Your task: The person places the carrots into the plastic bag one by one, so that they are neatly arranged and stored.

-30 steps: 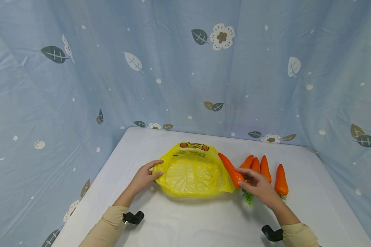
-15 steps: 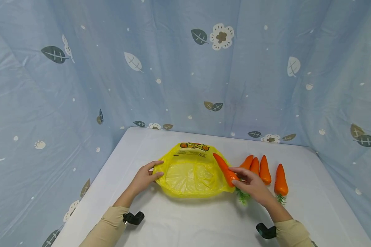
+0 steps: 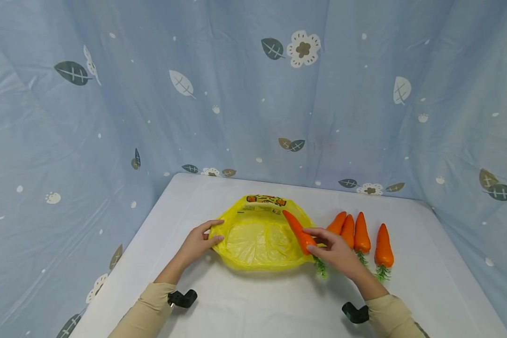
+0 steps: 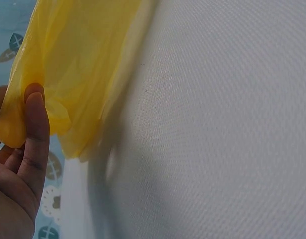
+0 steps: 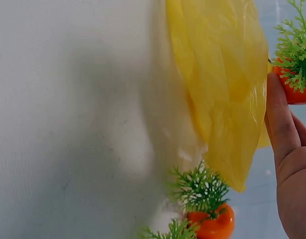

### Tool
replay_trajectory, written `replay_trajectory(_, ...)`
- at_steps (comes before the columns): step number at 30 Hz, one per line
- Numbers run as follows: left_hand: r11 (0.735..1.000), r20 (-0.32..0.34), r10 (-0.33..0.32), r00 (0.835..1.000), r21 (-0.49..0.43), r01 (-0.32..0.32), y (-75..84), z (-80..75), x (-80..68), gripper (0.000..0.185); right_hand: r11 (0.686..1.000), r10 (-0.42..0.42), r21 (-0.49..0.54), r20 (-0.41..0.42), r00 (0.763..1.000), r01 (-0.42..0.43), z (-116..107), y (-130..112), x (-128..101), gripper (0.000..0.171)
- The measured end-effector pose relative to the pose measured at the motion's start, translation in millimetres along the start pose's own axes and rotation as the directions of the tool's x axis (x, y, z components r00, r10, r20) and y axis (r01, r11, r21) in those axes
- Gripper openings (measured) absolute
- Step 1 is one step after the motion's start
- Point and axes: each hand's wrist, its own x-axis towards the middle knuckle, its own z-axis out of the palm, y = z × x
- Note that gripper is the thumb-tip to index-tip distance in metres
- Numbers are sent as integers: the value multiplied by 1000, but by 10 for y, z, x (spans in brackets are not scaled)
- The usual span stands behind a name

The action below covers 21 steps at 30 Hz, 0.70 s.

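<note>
A yellow plastic bag point(image 3: 253, 241) lies on the table with its mouth spread open toward the head camera. My left hand point(image 3: 199, 241) pinches the bag's left edge; in the left wrist view the thumb point(image 4: 37, 134) presses the thin film against the fingers. My right hand point(image 3: 331, 249) grips an orange carrot point(image 3: 297, 232) by its thick end, the tip pointing up and left over the right part of the bag's opening. The held carrot's green leaves point(image 5: 295, 55) show beside the fingers in the right wrist view.
Several more carrots lie to the right of the bag: a close group including one carrot point(image 3: 361, 234), and a separate carrot point(image 3: 384, 246) farther right. The white table point(image 3: 253, 305) meets a blue patterned curtain point(image 3: 236, 94) at its back and left.
My right hand has moved left with the carrot, from beside the bag's right edge to over its opening. My left hand and the bag stay in place.
</note>
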Motion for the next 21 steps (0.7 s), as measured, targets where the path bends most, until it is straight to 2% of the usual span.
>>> replay_trajectory(9, 1000, -2, -10, 1000, 2, 10, -24, -2, 7, 52, 995, 99, -8, 9, 995, -99, 83, -52, 52, 46)
replay_trajectory(21, 1000, -6, -8, 1000, -13, 8, -53, 11, 8, 52, 993, 111, -51, 18, 994, -110, 165, -130, 151, 46)
